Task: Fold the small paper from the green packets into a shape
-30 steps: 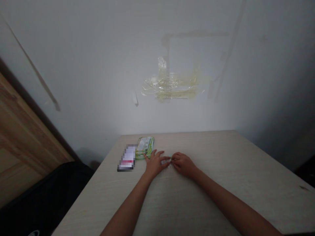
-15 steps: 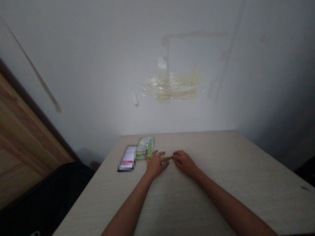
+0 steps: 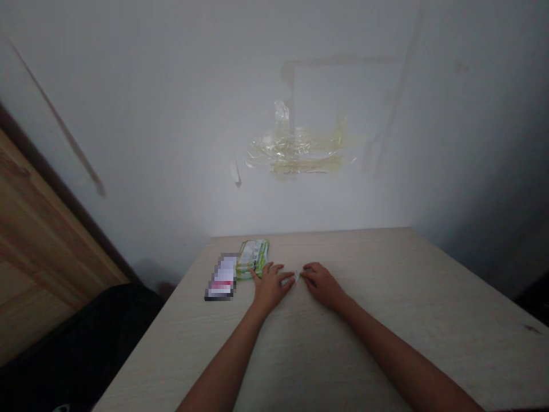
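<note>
Between my two hands lies a small whitish piece (image 3: 297, 276), crinkled and partly see-through; its kind is too small to make out. My left hand (image 3: 270, 287) rests low over the table, thumb and index finger at the piece's left end, the other fingers spread. From the right, my right hand (image 3: 322, 285) pinches the piece's other end with thumb and index finger, the remaining fingers curled. Just beyond my left fingers is a green and white soft packet (image 3: 252, 258), its near right edge close to or touching them.
A blurred-out phone-like slab (image 3: 223, 277) lies left of the packet. The pale wooden table (image 3: 386, 274) meets a wall (image 3: 193, 143) with clear tape (image 3: 300, 151) stuck on it. Left of the table are a dark bag-like shape (image 3: 86, 343) and wooden panelling (image 3: 34, 240).
My fingertips have drawn slightly apart, so more of the whitish piece shows between them. The packet and the slab have stayed in place.
</note>
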